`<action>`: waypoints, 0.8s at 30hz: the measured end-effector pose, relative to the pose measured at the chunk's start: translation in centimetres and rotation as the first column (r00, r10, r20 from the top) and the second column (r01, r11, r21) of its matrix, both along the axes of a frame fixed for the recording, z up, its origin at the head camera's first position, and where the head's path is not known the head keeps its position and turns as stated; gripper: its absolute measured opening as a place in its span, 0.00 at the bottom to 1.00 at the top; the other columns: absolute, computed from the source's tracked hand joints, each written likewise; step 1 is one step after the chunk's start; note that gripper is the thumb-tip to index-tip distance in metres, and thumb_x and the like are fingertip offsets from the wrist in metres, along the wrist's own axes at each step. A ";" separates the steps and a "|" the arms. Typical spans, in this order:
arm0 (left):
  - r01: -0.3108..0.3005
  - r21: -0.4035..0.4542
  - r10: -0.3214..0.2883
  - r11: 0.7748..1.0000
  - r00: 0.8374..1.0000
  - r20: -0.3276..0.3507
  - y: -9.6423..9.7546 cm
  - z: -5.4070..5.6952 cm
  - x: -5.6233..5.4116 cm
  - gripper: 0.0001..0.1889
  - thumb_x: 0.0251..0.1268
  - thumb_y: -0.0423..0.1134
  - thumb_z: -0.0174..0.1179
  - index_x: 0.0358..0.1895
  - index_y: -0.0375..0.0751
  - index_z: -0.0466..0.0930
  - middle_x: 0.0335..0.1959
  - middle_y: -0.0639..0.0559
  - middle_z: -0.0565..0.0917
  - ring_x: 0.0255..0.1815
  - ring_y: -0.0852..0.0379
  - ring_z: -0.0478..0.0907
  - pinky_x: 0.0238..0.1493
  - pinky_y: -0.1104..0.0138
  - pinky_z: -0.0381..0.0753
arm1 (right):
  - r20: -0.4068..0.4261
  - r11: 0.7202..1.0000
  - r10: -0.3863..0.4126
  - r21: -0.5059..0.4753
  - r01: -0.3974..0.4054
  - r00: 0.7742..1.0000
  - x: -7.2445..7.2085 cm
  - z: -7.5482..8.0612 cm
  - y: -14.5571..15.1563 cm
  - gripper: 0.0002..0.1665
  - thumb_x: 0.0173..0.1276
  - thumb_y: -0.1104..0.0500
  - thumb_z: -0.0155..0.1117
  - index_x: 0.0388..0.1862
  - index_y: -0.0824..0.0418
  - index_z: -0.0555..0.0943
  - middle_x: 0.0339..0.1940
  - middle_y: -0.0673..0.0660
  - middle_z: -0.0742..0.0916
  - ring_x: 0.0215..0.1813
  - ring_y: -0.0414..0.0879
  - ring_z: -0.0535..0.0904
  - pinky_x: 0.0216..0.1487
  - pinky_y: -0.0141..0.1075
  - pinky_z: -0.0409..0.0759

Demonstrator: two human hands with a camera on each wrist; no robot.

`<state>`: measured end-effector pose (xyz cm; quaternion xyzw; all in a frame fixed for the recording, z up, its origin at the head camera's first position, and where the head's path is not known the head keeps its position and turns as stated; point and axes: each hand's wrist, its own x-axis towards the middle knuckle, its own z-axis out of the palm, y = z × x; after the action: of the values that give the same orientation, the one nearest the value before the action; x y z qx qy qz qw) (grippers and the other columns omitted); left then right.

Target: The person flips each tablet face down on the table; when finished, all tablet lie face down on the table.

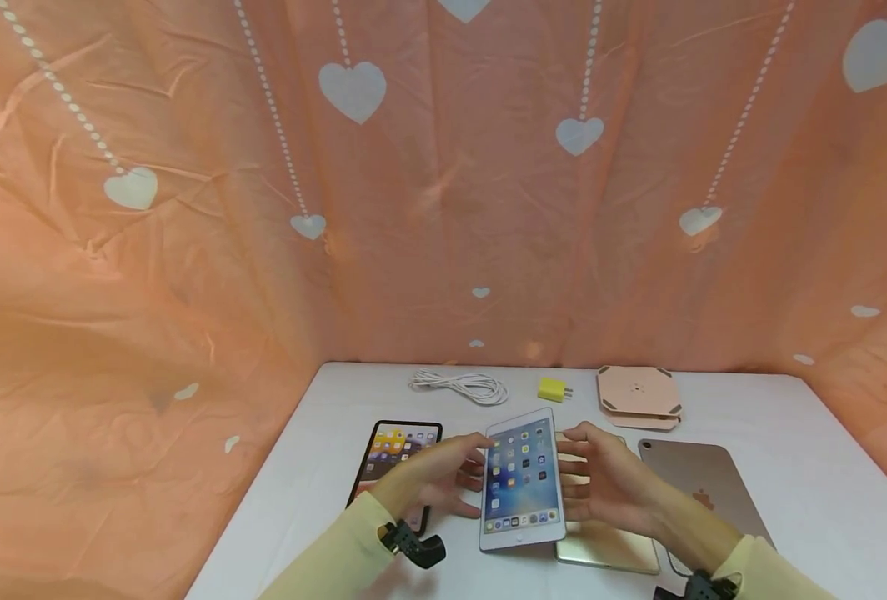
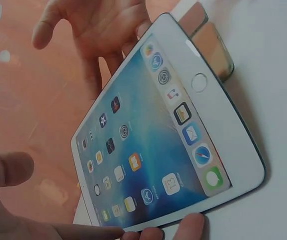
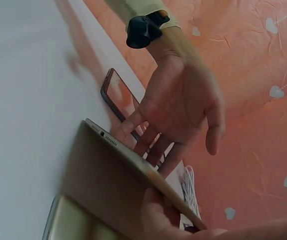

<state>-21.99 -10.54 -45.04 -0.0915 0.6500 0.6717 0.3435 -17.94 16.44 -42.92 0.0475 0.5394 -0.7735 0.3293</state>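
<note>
A white-framed tablet [image 1: 522, 479] with its screen lit is held tilted between both hands above the white table. My left hand [image 1: 439, 479] has its fingertips against the tablet's left edge, thumb apart from the screen. On the other side my right hand [image 1: 612, 483] supports the edge and back with extended fingers; its thumb [image 2: 47, 31] stands free in the left wrist view. A gold tablet [image 1: 608, 550] lies partly under the right hand. Behind the left hand is a black-framed tablet [image 1: 391, 450], its screen lit and partly covered.
A grey tablet [image 1: 706, 483] lies face down at right. Toward the back are a coiled white cable [image 1: 462, 385], a yellow plug adapter [image 1: 553, 389] and a pink folding stand [image 1: 638, 392]. An orange cloth with hearts [image 1: 428, 208] hangs behind the table [image 1: 286, 500].
</note>
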 end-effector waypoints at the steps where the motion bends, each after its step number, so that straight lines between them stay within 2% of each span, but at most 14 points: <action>1: 0.006 0.014 -0.006 1.000 1.000 0.003 0.3 0.0 0.1 0.32 0.76 0.53 0.62 0.66 0.26 0.72 0.51 0.43 0.72 0.54 0.45 0.71 0.67 0.30 0.80 | 0.000 1.000 -0.006 0.010 0.006 1.000 0.1 0.1 0.3 0.51 0.83 0.37 0.47 0.89 0.66 0.46 0.77 0.68 0.63 0.68 0.62 0.71 0.64 0.55 0.85; 6: 0.060 0.041 -0.060 0.997 0.998 -0.001 1.5 -0.2 0.5 0.34 0.76 0.54 0.62 0.69 0.26 0.71 0.55 0.40 0.74 0.55 0.42 0.73 0.67 0.29 0.80 | -0.014 0.996 -0.017 0.082 0.018 1.000 0.5 0.6 1.7 0.48 0.84 0.37 0.46 0.87 0.65 0.49 0.75 0.66 0.65 0.65 0.58 0.71 0.60 0.51 0.85; 9: 0.086 0.027 -0.084 0.996 0.995 -0.043 1.8 0.4 0.5 0.34 0.77 0.55 0.60 0.72 0.29 0.72 0.61 0.36 0.76 0.57 0.40 0.78 0.64 0.30 0.83 | -0.037 0.994 0.002 0.110 0.002 0.999 0.7 1.1 2.1 0.47 0.85 0.37 0.44 0.87 0.65 0.49 0.76 0.67 0.65 0.64 0.59 0.72 0.59 0.51 0.85; 13: 0.124 0.072 -0.114 0.990 0.985 -0.126 2.4 2.4 0.4 0.33 0.80 0.54 0.55 0.75 0.32 0.73 0.68 0.33 0.78 0.65 0.35 0.81 0.64 0.33 0.85 | -0.062 0.993 0.031 0.116 -0.024 0.998 0.8 1.8 1.9 0.48 0.85 0.37 0.43 0.88 0.66 0.47 0.81 0.71 0.60 0.70 0.65 0.71 0.60 0.54 0.85; 16: 0.183 0.149 -0.158 0.972 0.974 -0.165 3.1 4.5 0.6 0.33 0.81 0.53 0.53 0.77 0.33 0.72 0.73 0.33 0.76 0.70 0.33 0.78 0.68 0.34 0.84 | -0.072 0.992 0.035 0.122 -0.026 0.997 0.7 2.3 1.2 0.48 0.85 0.38 0.43 0.87 0.66 0.46 0.84 0.74 0.57 0.75 0.69 0.69 0.63 0.56 0.85; 19: 0.234 0.195 -0.199 0.953 0.963 -0.182 3.9 6.3 0.9 0.34 0.81 0.54 0.53 0.78 0.32 0.71 0.74 0.35 0.75 0.71 0.34 0.76 0.71 0.34 0.81 | -0.082 0.991 0.031 0.134 -0.019 0.996 0.6 2.7 0.4 0.45 0.84 0.39 0.43 0.85 0.65 0.48 0.83 0.74 0.59 0.76 0.70 0.67 0.63 0.56 0.84; 21: 0.238 0.206 -0.201 0.949 0.962 -0.186 4.3 7.1 1.0 0.34 0.81 0.54 0.53 0.77 0.30 0.72 0.73 0.36 0.75 0.70 0.35 0.76 0.71 0.33 0.80 | -0.095 0.990 0.032 0.142 -0.018 0.995 0.5 3.1 -0.2 0.44 0.84 0.40 0.44 0.84 0.65 0.50 0.81 0.73 0.61 0.75 0.69 0.67 0.62 0.56 0.84; 24: 0.212 0.221 -0.176 0.952 0.969 -0.173 4.4 7.5 1.0 0.35 0.80 0.54 0.54 0.75 0.28 0.70 0.73 0.36 0.72 0.71 0.34 0.73 0.72 0.30 0.77 | -0.119 0.988 0.039 0.154 -0.020 0.992 0.5 3.5 -1.3 0.41 0.83 0.42 0.45 0.82 0.65 0.55 0.79 0.70 0.64 0.74 0.67 0.68 0.61 0.54 0.84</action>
<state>-21.04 -6.15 -37.50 0.0659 0.5950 0.7125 0.3660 -17.49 15.19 -39.43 0.0173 0.6167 -0.7266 0.3024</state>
